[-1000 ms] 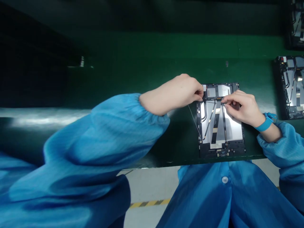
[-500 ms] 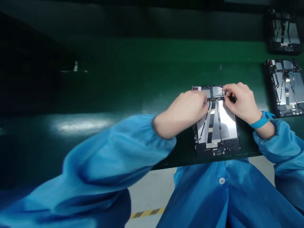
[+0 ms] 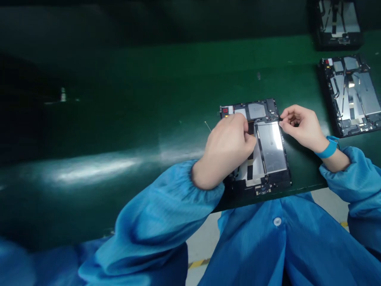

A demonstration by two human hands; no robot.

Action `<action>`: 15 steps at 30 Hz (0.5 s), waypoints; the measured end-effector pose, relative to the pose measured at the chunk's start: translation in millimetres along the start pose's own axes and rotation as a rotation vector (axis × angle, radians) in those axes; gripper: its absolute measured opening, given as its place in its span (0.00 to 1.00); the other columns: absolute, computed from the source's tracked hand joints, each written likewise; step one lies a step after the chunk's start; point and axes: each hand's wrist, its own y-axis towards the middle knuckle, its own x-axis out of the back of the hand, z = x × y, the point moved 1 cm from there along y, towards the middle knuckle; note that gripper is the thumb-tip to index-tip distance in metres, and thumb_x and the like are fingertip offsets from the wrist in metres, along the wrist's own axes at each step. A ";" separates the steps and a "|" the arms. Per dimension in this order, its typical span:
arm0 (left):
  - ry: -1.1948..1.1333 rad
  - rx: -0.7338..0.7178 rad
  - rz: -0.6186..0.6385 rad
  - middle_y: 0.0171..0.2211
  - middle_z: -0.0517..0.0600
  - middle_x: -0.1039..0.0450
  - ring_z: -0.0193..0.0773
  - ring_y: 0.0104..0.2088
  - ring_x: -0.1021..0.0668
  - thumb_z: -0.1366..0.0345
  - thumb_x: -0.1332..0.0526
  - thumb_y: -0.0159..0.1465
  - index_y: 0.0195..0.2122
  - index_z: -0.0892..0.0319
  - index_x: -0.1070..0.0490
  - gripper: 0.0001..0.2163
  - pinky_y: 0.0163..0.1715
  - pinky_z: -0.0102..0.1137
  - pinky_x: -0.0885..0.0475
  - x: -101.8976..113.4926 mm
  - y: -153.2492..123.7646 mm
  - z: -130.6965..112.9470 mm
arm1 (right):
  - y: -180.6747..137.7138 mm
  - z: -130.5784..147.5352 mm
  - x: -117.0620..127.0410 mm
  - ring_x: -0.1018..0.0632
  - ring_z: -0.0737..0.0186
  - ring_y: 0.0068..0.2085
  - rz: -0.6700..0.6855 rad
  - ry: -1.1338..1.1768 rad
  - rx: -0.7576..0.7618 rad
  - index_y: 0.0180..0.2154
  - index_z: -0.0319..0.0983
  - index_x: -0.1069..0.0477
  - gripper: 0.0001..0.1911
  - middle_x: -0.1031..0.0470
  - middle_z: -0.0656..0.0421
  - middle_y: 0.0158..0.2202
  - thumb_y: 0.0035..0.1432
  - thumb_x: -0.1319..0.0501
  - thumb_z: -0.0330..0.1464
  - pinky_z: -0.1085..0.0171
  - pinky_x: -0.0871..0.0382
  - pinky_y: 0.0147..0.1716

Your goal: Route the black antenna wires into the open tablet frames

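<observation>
An opened tablet [image 3: 269, 149], back cover off, lies on the green belt [image 3: 133, 119] near its front edge, showing a silvery plate, black flex strips and a thin cable. My left hand [image 3: 228, 149] rests closed over the tablet's left half, fingers pinched on the thin cable there. My right hand [image 3: 300, 125] is at the tablet's upper right corner, fingertips pinched together on something I cannot make out. Both arms wear blue sleeves, with a blue wrist strap [image 3: 327, 150] on the right.
Two more opened tablets lie at the right of the belt, one near [image 3: 351, 93] and one farther back [image 3: 337, 22]. A thin wire end [image 3: 207, 126] sticks out left of my left hand. Grey floor with a yellow stripe shows below the belt's edge.
My left hand slid from the tablet's top left corner down over its left half. My right hand shifted to the upper right corner. The view turned right.
</observation>
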 end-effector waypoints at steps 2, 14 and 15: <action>-0.010 -0.055 -0.061 0.41 0.56 0.22 0.53 0.46 0.21 0.66 0.40 0.66 0.42 0.56 0.24 0.07 0.50 0.45 0.24 1.4 5.7 -0.9 | 0.7 -4.9 -1.8 0.21 0.65 0.32 -0.027 0.059 -0.033 0.35 0.41 0.26 0.04 0.23 0.62 0.30 0.54 0.35 0.31 0.65 0.26 0.32; -0.255 -0.244 0.219 0.42 0.52 0.18 0.43 0.43 0.20 0.62 0.37 0.66 0.38 0.58 0.18 0.08 0.49 0.39 0.27 3.4 63.8 3.1 | 2.1 -6.8 0.9 0.20 0.64 0.32 -0.083 0.116 -0.072 0.33 0.42 0.31 0.07 0.24 0.63 0.29 0.54 0.33 0.30 0.63 0.20 0.36; -0.258 -0.247 0.223 0.41 0.51 0.18 0.43 0.43 0.20 0.63 0.36 0.66 0.38 0.58 0.17 0.08 0.49 0.39 0.27 3.6 63.8 3.6 | 1.7 -5.6 2.0 0.20 0.64 0.32 -0.083 0.108 -0.076 0.33 0.42 0.31 0.08 0.24 0.63 0.29 0.54 0.32 0.30 0.63 0.20 0.35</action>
